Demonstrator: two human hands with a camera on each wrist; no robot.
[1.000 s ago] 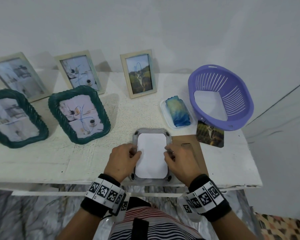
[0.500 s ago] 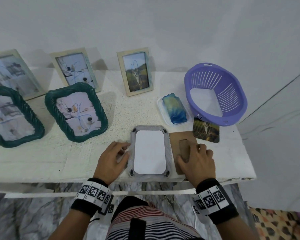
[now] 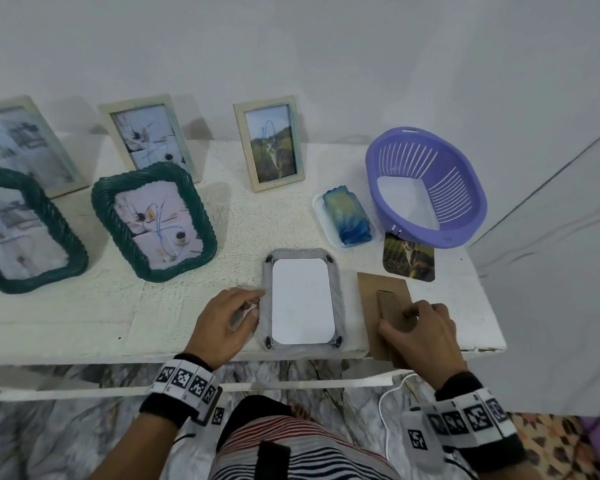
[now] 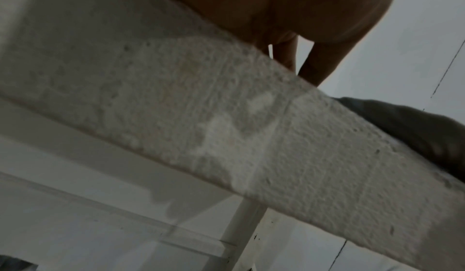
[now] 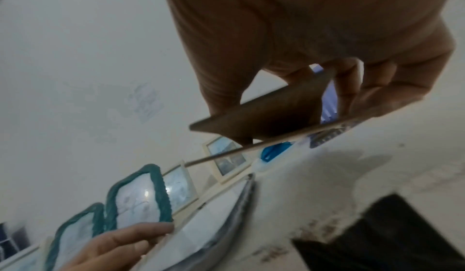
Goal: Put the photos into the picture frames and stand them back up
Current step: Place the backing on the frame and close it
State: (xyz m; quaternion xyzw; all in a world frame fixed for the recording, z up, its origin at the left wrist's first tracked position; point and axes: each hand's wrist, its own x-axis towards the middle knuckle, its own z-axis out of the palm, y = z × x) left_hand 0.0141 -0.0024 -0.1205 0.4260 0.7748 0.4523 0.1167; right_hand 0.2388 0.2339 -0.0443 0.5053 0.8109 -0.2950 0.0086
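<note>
A grey frame (image 3: 338,299) lies face down at the table's front edge, with a white photo back (image 3: 300,299) set in its opening. My left hand (image 3: 253,304) rests on the table with relaxed fingers touching the frame's left rim; it also shows in the right wrist view (image 5: 125,241). Just right of the frame lies the brown backing board (image 3: 371,292). My right hand (image 3: 406,317) pinches its stand flap (image 5: 264,112) between thumb and fingers, and the board's edge is tilted up off the table. A loose cat photo (image 3: 408,261) lies beyond the board.
Two green frames (image 3: 153,220) and three cream frames (image 3: 269,147) stand filled along the back and left. A purple basket (image 3: 465,188) sits at the back right, beside a blue block in a white tray (image 3: 347,216). The table's front edge (image 4: 226,126) is under my wrists.
My right hand left the grey frame's right side, moved right to the backing board and took hold of its flap. My left hand slid out to the frame's left rim.
</note>
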